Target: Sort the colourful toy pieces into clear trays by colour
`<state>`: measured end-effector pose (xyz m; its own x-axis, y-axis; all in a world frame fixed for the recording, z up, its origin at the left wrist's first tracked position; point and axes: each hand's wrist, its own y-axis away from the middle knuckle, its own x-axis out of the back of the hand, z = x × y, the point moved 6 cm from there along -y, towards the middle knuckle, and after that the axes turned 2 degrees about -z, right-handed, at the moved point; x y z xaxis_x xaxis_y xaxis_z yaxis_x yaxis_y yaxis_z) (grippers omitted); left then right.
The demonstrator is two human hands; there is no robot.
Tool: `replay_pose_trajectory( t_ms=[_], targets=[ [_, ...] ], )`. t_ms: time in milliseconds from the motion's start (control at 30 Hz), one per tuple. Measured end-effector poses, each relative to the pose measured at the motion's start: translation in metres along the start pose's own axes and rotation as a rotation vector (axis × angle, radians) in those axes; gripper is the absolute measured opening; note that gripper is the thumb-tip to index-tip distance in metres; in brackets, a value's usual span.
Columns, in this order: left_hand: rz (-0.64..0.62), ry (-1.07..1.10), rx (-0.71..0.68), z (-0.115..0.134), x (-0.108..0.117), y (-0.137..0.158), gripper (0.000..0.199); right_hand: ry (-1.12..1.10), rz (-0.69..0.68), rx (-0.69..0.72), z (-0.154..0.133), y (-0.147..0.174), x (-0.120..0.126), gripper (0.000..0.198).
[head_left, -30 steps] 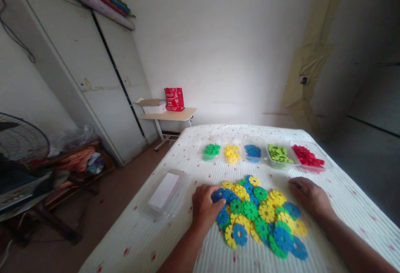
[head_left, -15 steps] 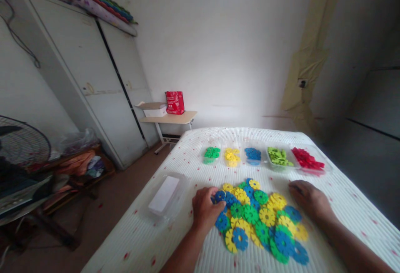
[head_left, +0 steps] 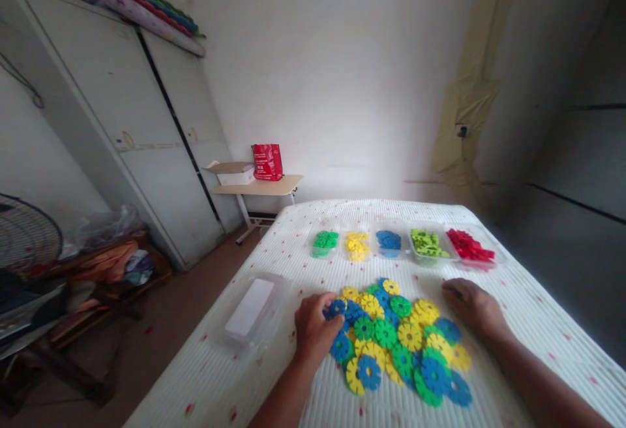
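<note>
A pile of notched plastic discs [head_left: 384,333] in blue, green and yellow lies loosely spread on the table in front of me. At its left edge is my left hand [head_left: 315,323], with thumb and fingers closed round a blue disc [head_left: 337,308]. My right hand [head_left: 473,307] rests on the cloth beyond the pile's right side, fingers curled inward. What those curled fingers hold, if anything, is hidden.
Clear containers along the back hold green pieces [head_left: 325,243], yellow pieces [head_left: 357,245], blue pieces [head_left: 388,243], lime pieces [head_left: 426,243] and red pieces [head_left: 469,246]. A clear plastic box [head_left: 278,291] with a white label sits left. White patterned cloth [head_left: 274,389] covers the table.
The camera view has turned slightly right, so everything sits a little further left. Both hands keep about the same place beside the pile.
</note>
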<state>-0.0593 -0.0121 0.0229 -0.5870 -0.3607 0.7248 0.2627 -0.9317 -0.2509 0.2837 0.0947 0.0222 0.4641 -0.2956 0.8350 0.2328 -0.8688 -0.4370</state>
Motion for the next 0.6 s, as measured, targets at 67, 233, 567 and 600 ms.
replay_pose_trajectory(
  t_ms=[67,233,567,600],
  targets=[
    [0.044,0.05,-0.06,0.005,0.004,0.003,0.035,-0.016,0.004,-0.001,0.0,0.0,0.0,0.03],
    [0.08,0.054,-0.408,0.043,0.011,0.021,0.024,-0.01,0.011,-0.005,0.001,0.0,-0.001,0.031],
    [-0.056,-0.147,-0.422,0.059,-0.01,0.027,0.038,-0.022,0.011,0.019,0.001,0.0,-0.002,0.032],
    [-0.055,-0.145,-0.42,0.058,-0.01,0.027,0.037,-0.026,0.01,0.017,0.0,0.0,-0.002,0.032]
  ],
)
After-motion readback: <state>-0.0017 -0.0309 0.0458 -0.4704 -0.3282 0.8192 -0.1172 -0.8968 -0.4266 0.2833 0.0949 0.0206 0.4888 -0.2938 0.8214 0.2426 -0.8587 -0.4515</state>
